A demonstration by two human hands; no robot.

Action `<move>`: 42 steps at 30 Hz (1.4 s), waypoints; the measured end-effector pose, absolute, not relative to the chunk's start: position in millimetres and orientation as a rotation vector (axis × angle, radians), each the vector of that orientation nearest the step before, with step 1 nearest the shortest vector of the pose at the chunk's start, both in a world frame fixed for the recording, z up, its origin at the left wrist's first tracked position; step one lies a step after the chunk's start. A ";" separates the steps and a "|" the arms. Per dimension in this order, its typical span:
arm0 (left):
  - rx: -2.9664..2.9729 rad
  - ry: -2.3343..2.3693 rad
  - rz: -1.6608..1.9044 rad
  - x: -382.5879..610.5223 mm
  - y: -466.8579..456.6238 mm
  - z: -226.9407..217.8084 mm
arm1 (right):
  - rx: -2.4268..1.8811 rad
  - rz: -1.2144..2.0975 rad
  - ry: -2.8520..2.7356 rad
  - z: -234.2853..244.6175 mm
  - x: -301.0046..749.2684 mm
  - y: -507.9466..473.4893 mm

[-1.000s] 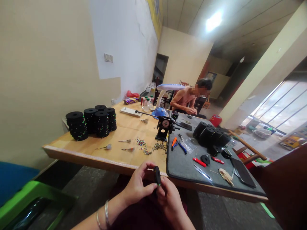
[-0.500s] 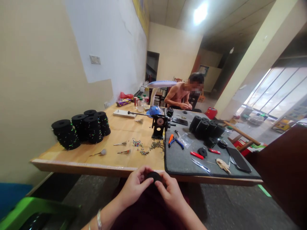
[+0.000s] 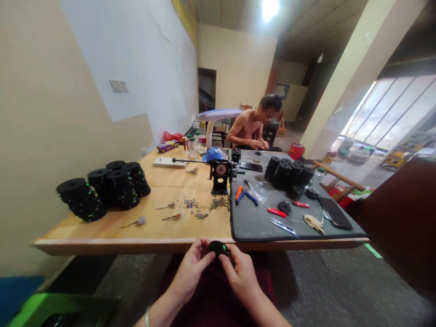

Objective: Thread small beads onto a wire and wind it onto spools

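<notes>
A round black foam spool (image 3: pixel 218 248) with a bright green bit on its face is held between both hands, just off the table's front edge. My left hand (image 3: pixel 195 265) grips its left side, thumb on the near face. On the right side my right hand (image 3: pixel 239 268) pinches it the same way; the fingers behind the disc are partly hidden. Beyond the hands, small coloured beads (image 3: pixel 190 203) and brownish metal pieces (image 3: pixel 220 203) lie loose on the wooden table (image 3: pixel 150 229). A black winding device (image 3: pixel 220 177) with a long rod stands behind them.
Stacked black spools (image 3: pixel 81 200) stand at the left, and more spools (image 3: pixel 282 172) on the grey mat (image 3: pixel 252 225). The mat also carries pliers (image 3: pixel 246 196), thread snips (image 3: pixel 282 225), a red-handled tool (image 3: pixel 276 212) and a dark phone (image 3: pixel 335 213). A co-worker (image 3: pixel 248 129) sits across the table beside a lamp (image 3: pixel 213 131).
The spool has tilted in my hands, so its face and a green bit now show. The camera view has shifted slightly to the right. Both hands keep their hold.
</notes>
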State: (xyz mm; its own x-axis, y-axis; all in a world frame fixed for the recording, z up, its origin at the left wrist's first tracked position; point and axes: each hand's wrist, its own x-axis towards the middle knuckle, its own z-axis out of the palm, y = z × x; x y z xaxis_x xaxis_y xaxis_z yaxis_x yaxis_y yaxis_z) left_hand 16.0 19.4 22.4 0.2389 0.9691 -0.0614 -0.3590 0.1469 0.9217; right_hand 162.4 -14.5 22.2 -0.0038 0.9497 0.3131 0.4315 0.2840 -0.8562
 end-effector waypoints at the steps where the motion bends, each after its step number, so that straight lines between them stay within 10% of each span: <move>1: 0.943 0.819 1.117 15.8 19.7 22.6 | -1.316 0.671 -1.612 23.0 163.5 -14.7; 42: 0.718 0.717 0.653 29.2 28.8 18.6 | -1.480 0.793 -1.659 20.9 185.4 -11.6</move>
State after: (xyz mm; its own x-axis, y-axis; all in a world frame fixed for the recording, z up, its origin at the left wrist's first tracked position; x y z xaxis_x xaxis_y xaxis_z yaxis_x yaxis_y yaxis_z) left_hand 29.2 28.8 18.6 0.5841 0.7335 -0.3476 -0.2780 0.5831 0.7633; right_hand 185.4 -11.6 20.9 -0.0381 0.9902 0.1343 0.5172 0.1346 -0.8452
